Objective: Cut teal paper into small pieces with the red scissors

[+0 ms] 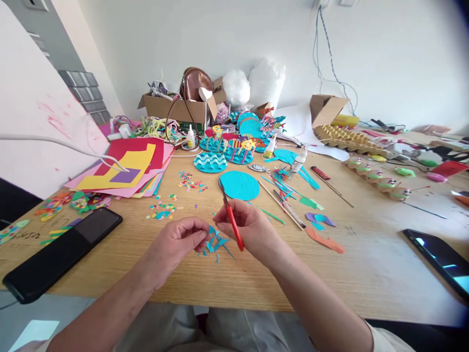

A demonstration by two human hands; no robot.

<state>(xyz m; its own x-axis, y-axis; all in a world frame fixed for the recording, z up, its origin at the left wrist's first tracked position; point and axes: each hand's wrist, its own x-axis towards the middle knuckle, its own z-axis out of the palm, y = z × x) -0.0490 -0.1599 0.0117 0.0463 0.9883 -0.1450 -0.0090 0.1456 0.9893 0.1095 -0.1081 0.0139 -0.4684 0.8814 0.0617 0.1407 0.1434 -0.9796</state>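
My right hand (pixel 249 230) is closed round red-handled scissors (pixel 230 220), whose blades point up and away toward a teal paper disc (pixel 239 185). My left hand (pixel 181 244) pinches a small piece of teal paper (pixel 211 230) just left of the scissors. Below and between both hands, several teal paper snippets (pixel 217 246) lie on the wooden table (pixel 366 264).
A black phone (pixel 62 252) lies at the near left, and a tablet (pixel 441 259) at the near right. Coloured paper sheets (pixel 128 166) are stacked at the left. Glue bottles, sticks, wavy teal discs, cardboard boxes and egg-carton crafts crowd the back and right.
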